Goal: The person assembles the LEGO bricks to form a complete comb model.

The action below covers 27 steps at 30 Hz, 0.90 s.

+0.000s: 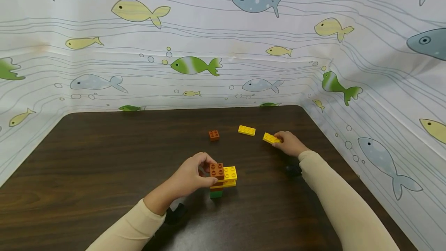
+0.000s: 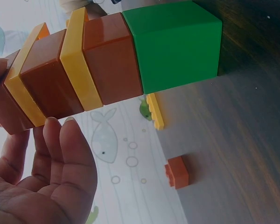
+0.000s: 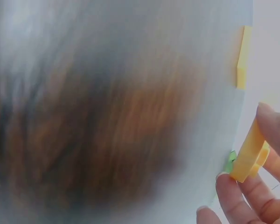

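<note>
The left hand (image 1: 188, 174) clamps thumb and fingers on the brick stack (image 1: 221, 174), perhaps touching the table (image 1: 104, 158). At the stack's two o'clock, the right hand (image 1: 290, 144) pinches a yellow brick (image 1: 270, 138); a brown brick (image 1: 214, 135) lies at twelve.

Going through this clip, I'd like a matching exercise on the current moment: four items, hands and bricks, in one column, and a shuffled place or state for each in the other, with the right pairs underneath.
Column one
1. Left hand
2. Green block
3. Right hand
4. Loose brown brick

Column two
A. Pinches a thin yellow brick
B. Lies on the table, left of the unheld yellow brick in the head view
C. Grips the brick tower near its top
D. Forms the tower's bottom

Pairs: 1-C, 2-D, 3-A, 4-B
</note>
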Available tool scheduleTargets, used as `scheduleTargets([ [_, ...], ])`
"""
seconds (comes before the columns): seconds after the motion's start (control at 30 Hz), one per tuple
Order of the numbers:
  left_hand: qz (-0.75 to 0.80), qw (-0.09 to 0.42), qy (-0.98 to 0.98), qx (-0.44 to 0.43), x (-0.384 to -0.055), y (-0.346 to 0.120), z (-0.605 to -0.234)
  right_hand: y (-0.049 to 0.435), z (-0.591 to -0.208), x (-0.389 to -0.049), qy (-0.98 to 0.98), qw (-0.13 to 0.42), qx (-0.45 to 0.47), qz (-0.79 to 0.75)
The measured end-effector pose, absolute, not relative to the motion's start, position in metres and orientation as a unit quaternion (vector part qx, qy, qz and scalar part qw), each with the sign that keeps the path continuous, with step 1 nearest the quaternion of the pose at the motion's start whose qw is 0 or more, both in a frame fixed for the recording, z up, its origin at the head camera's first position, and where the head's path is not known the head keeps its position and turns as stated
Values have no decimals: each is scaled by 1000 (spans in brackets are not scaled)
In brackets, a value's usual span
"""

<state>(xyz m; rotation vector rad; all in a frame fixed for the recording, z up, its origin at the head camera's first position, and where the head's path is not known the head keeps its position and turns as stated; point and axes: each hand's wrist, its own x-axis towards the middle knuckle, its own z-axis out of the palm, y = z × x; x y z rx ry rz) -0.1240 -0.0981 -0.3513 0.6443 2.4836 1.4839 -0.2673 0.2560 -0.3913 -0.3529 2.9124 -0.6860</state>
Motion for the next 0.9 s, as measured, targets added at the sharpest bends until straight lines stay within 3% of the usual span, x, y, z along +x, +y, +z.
scheduleTargets([
  [0.9, 502, 92, 832, 218, -124, -98, -352, 193, -359, -221, 939, 22, -198, -281],
])
